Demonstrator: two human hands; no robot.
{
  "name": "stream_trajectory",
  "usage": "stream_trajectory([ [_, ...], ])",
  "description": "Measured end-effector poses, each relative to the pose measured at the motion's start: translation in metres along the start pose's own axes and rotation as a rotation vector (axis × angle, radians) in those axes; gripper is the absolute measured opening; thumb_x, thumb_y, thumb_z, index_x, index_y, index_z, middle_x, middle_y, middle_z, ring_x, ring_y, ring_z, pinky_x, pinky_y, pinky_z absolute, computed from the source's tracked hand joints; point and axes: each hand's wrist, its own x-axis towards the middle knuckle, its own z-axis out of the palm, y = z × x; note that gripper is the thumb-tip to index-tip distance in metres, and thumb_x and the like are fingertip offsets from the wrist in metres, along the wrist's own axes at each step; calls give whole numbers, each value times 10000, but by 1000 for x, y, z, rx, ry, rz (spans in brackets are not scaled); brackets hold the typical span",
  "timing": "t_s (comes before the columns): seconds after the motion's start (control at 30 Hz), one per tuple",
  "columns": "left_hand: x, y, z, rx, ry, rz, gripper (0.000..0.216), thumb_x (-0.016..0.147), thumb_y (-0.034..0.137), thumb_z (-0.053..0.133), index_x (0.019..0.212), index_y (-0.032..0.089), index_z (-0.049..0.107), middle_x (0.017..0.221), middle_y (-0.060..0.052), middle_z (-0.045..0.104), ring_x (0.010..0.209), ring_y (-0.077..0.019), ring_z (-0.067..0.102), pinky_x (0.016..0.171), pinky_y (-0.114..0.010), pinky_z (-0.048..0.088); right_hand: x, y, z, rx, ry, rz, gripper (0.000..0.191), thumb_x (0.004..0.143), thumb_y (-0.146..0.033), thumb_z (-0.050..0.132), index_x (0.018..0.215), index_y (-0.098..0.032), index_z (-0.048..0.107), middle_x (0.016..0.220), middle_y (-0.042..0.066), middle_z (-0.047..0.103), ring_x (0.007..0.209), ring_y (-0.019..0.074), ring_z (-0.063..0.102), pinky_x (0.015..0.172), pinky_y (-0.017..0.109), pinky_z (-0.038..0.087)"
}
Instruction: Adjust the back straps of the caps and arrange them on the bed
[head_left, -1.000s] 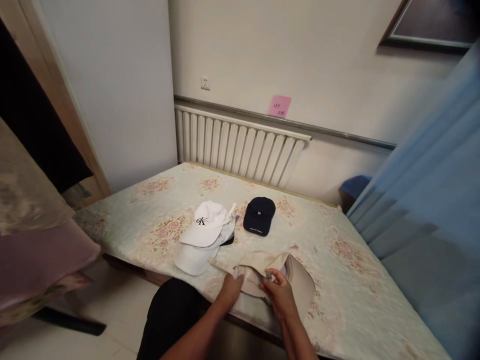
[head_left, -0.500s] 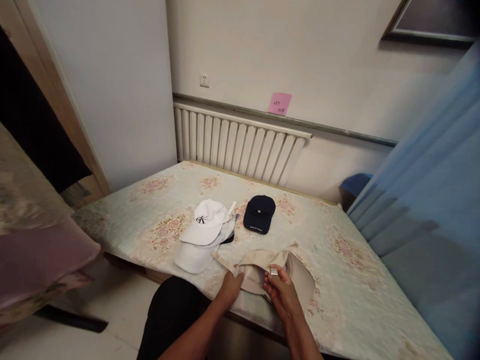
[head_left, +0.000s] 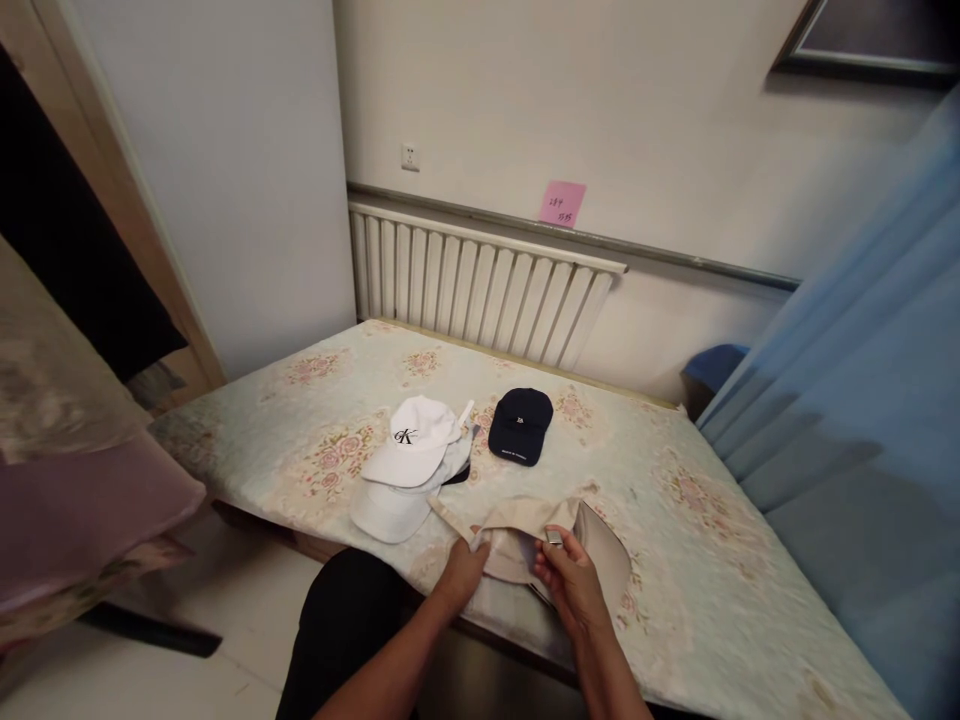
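A beige baseball cap [head_left: 517, 514] is held at the front edge of the bed, its inside partly showing and its brim [head_left: 606, 548] pointing right. My left hand [head_left: 463, 578] pinches its back strap [head_left: 448, 520], whose loose end sticks out to the upper left. Between the fingertips of my right hand [head_left: 577, 588] is a small silver metal buckle [head_left: 553, 537], beside the cap's back opening. To the left, a white cap [head_left: 420, 430] with black lettering lies on top of a pale grey cap [head_left: 391, 513]. A navy cap [head_left: 520, 425] rests behind the beige one.
A floral-patterned bed cover [head_left: 420, 362] spreads under the caps. Behind it stand a white radiator [head_left: 480, 290] and a wall with a pink note [head_left: 562, 203]. A blue curtain [head_left: 847, 420] hangs at right. My black-clad knee [head_left: 349, 610] is at the near edge.
The right hand with the buckle has shifted slightly right. Both hands keep their hold, and the caps on the bed stay in place; the view has moved a little.
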Motion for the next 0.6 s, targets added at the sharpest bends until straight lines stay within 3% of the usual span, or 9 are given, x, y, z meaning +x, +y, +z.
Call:
stream_trajectory([
  [0.43, 2, -1, -1, 13, 10, -47, 147, 757, 205, 496, 844, 152, 602, 826, -52, 650, 831, -192, 583, 805, -289, 432, -4, -2, -1, -71, 56, -9, 418, 576, -274, 779, 948, -206, 602, 734, -7, 690, 526, 82, 570, 505, 189, 494],
  [0.6, 0, 0, 1, -25, 6, -129, 212, 762, 199, 498, 943, 141, 590, 900, -71, 660, 840, -191, 608, 770, -297, 474, -4, -3, -1, -101, 37, 5, 419, 529, -259, 806, 894, -207, 606, 629, -53, 629, 499, 81, 561, 507, 195, 490],
])
